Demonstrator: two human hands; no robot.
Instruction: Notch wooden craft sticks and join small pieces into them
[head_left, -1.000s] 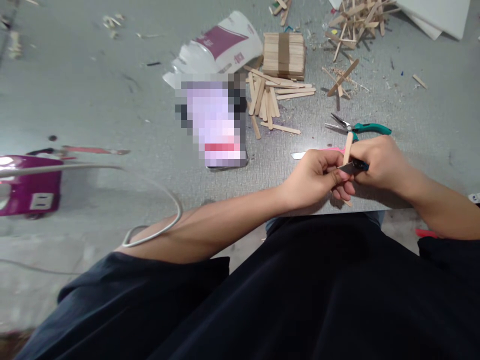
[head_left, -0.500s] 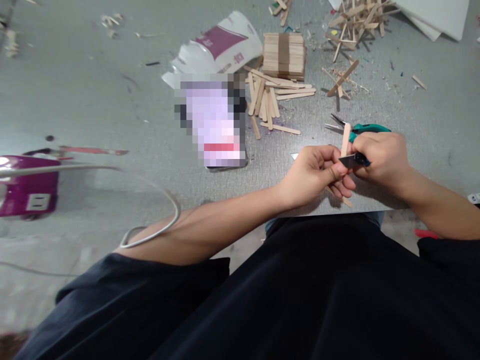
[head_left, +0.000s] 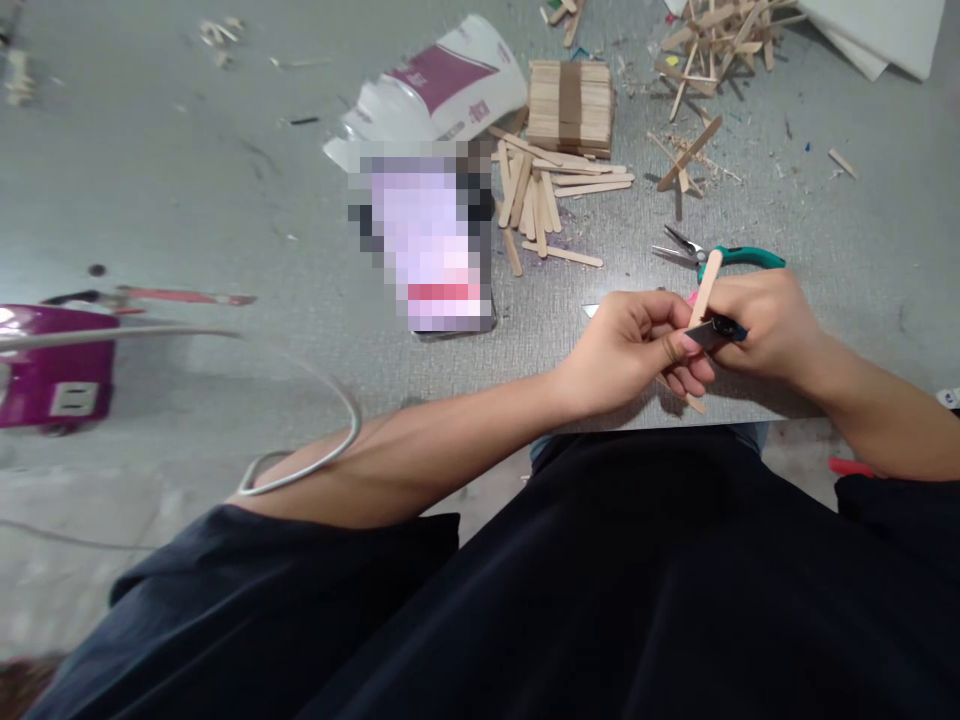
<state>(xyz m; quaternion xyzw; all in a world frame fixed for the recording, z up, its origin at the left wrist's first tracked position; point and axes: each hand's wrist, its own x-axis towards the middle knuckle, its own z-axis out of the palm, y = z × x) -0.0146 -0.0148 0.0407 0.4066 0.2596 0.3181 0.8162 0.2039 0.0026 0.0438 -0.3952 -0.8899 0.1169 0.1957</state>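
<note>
My left hand [head_left: 637, 350] is closed around a flat wooden craft stick [head_left: 705, 290] that points up and away from me. My right hand [head_left: 761, 320] is closed on a small knife with a grey blade [head_left: 709, 333]; the blade lies across the stick beside my left thumb. Both hands hover over the near edge of the grey table [head_left: 187, 180], just above my dark clothing. Another stick end pokes out below my left fingers.
Green-handled pliers [head_left: 724, 257] lie just beyond my hands. Loose sticks [head_left: 540, 195] and a banded bundle [head_left: 570, 105] lie further back, with a stick structure [head_left: 712, 40] at the top right. A purple device [head_left: 52, 370] with a grey cable [head_left: 315, 400] sits at the left, beside a blurred-out item.
The stick and the blade shifted slightly between my hands; the stick's top now leans more to the right. My hands stayed in the same spot.
</note>
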